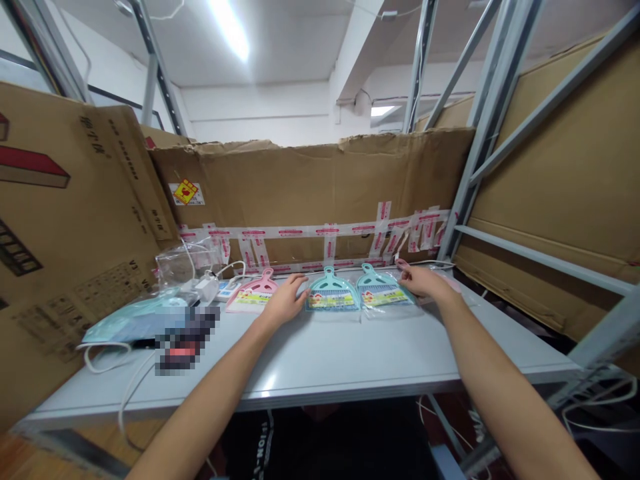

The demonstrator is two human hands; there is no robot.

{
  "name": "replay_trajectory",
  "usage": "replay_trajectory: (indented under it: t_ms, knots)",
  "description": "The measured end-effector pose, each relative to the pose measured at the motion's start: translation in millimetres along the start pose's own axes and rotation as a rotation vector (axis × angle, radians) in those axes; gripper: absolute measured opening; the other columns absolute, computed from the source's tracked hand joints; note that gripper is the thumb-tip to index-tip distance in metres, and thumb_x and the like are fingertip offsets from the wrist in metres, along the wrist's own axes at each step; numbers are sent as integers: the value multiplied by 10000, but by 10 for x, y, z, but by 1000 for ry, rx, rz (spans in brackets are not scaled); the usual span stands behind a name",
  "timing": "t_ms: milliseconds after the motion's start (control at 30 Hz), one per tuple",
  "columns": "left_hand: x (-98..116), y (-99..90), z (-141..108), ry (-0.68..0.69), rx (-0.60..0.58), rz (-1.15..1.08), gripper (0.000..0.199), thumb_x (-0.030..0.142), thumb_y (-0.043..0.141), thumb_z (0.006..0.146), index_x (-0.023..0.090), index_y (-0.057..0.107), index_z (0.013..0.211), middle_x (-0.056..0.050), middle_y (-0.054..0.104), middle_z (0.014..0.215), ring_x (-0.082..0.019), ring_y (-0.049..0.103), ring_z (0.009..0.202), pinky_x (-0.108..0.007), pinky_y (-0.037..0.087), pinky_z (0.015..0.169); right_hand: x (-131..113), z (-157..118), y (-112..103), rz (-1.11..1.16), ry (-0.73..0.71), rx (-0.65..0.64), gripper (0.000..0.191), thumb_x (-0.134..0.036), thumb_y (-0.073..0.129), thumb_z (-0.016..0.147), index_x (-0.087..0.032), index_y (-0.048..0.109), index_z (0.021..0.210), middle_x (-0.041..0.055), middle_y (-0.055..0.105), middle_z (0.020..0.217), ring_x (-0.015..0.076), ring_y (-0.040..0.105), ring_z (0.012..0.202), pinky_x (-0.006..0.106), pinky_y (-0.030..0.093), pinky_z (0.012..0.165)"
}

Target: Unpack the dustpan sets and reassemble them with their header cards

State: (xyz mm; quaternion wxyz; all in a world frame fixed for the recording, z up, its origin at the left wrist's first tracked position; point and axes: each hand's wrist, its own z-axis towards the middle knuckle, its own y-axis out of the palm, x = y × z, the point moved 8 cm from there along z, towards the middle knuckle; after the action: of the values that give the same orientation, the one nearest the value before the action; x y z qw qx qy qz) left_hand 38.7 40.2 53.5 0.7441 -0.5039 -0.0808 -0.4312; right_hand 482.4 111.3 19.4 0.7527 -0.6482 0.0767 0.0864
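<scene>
Four wrapped dustpan-and-brush sets lie in a row on the grey table. My left hand (287,300) rests between the left pink dustpan (253,293) and a teal dustpan (331,293), fingers apart, its fingertips near the teal one's left edge. Right of that lies a second teal dustpan (380,290) in clear plastic. With fingers pinched, my right hand (420,280) holds the handle of the right pink dustpan (401,265), whose body is mostly hidden behind the hand and wrist.
Cardboard (320,193) with pink-printed tape stands behind the grey table (350,353). At left are a teal package (135,320), white cables, a white adapter (207,288) and a pixelated dark object (187,340). Metal shelf posts and cardboard stand at both sides.
</scene>
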Motion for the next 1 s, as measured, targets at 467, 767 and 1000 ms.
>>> replay_trajectory:
  t_ms: [467, 767, 1000]
  knots:
    - [-218, -619, -143, -355, 36, 573, 623, 329, 555, 1116, 119, 470, 1697, -259, 535, 1684, -335, 728, 1289, -410, 558, 1059, 62, 42, 67, 9, -16, 3, 177, -386, 696, 1019, -214, 725, 993, 101, 839, 973, 257, 745, 858, 302, 434, 715]
    - [-469, -1778, -1000, -609, 36, 959, 513, 512, 492, 1117, 105, 723, 1328, -262, 700, 1347, -400, 709, 1194, -487, 559, 1015, 66, 58, 49, 43, -19, 13, 179, -393, 778, 963, -217, 745, 982, 98, 815, 913, 265, 733, 814, 315, 431, 723]
    - [-575, -1772, -2024, -519, 243, 967, 922, 602, 581, 1003, 60, 429, 1734, -352, 326, 1790, -539, 459, 1575, -637, 425, 1256, 52, 52, 57, 32, -21, -27, 203, -413, 725, 985, -213, 742, 1015, 102, 826, 931, 266, 745, 817, 321, 446, 722]
